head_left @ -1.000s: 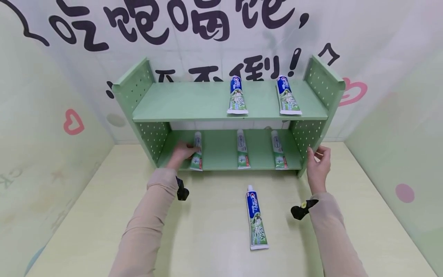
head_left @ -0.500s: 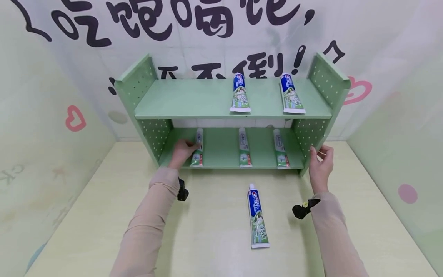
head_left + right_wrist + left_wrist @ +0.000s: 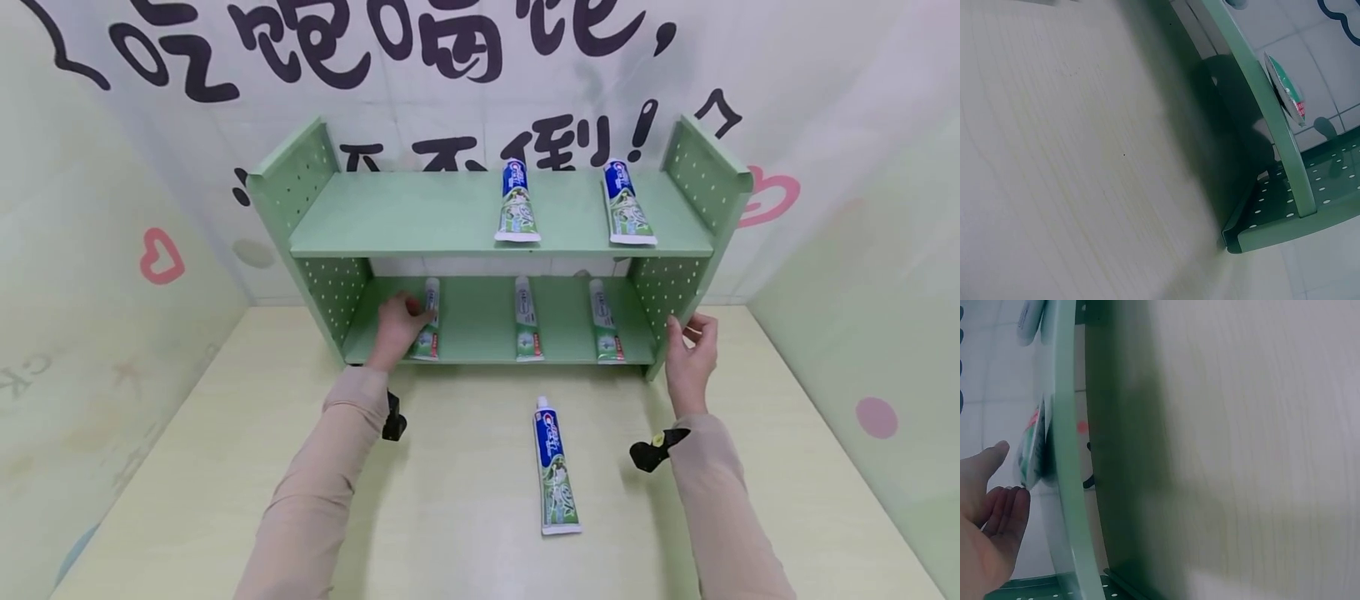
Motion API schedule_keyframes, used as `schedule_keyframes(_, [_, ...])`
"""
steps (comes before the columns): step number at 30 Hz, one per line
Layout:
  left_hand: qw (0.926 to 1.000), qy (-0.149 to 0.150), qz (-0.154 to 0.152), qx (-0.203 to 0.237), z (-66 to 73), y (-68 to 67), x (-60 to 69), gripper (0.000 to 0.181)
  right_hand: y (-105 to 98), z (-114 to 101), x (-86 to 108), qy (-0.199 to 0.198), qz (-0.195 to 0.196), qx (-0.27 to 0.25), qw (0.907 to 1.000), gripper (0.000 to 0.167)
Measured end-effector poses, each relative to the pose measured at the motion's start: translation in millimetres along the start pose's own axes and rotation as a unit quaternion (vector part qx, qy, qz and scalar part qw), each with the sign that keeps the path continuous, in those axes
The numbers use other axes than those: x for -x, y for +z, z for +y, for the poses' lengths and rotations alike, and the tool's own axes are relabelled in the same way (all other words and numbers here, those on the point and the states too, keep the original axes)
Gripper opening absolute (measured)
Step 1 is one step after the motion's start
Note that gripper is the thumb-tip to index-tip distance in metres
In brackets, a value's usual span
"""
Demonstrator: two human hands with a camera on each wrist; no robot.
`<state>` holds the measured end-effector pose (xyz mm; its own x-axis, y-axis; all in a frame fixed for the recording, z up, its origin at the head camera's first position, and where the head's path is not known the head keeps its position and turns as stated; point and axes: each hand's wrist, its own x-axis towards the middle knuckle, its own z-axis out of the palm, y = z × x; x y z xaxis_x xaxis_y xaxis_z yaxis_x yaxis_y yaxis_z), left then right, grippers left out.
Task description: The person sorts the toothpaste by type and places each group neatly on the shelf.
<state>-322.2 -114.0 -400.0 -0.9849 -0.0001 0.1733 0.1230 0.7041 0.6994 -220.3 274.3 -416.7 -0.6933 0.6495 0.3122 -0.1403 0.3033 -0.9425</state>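
In the head view a green two-tier shelf (image 3: 442, 217) stands against the wall. My left hand (image 3: 399, 325) is on the lower tier, beside the leftmost green-and-silver toothpaste tube (image 3: 429, 333), thumb near its side. The left wrist view shows the thumb and fingers of my left hand (image 3: 994, 519) apart, fingertips at the near end of that tube (image 3: 1034, 453). My right hand (image 3: 692, 362) holds the front edge of the shelf's right side panel, thumb inside and fingers outside; it is out of the right wrist view. Two similar tubes lie further right: a middle one (image 3: 527, 321) and a right one (image 3: 606, 323).
Two blue-and-green toothpaste tubes lie on the upper tier, one near the middle (image 3: 517, 204) and one at the right (image 3: 628, 204). Another blue-and-green toothpaste tube (image 3: 557, 471) lies on the pale table (image 3: 465, 500) in front of the shelf. Printed walls enclose the sides.
My left fingers have drawn back slightly leftward from over the leftmost tube, whose near end sits a little further in from the shelf edge. My right hand stays at the side panel.
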Motion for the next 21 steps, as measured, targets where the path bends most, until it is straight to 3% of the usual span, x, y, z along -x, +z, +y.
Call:
schedule_keyframes(4, [1.0, 0.007, 0.003, 0.001, 6.5, -5.5, 7.9, 0.03, 0, 1, -0.4, 0.001, 0.001, 0.004, 1.0, 0.031])
schedule_keyframes(8, [0.9994, 0.02, -0.019, 0.02, 15.9, -6.7, 19.2, 0.032, -1, 1, -0.8, 0.006, 0.0, -0.004, 1.0, 0.026])
schedule_keyframes(13, [0.9971, 0.028, -0.055, 0.044, 22.3, 0.6, 32.6, 0.039, -2, 0, -1.0, 0.006, 0.001, -0.003, 1.0, 0.028])
schedule_keyframes(21, [0.9919, 0.016, -0.108, 0.064, 37.3, 14.6, 56.5, 0.043, -1, 0, 1.1, 0.011, -0.002, 0.002, 0.9999, 0.031])
